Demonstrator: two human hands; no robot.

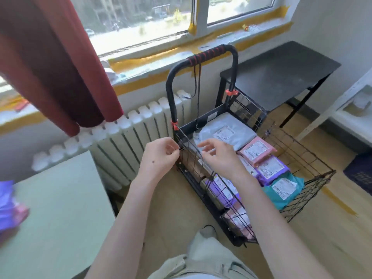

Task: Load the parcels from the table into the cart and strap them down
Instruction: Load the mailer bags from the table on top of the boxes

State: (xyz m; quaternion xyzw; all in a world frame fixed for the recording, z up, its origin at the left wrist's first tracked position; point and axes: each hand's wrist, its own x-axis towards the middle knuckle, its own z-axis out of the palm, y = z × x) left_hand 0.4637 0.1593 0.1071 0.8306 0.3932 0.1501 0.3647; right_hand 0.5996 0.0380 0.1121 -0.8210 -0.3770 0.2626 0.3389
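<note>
Wire cart of parcels on floor

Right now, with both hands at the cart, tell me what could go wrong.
1. The right panel of the cart leans outward, and the teal parcel lies at its edge; it could slide out once the cart rolls.
2. The left hand only pinches the cord end at the left panel; it may slip free before it catches.
3. Parcels lie on the table; strapping now might leave them behind.
</note>
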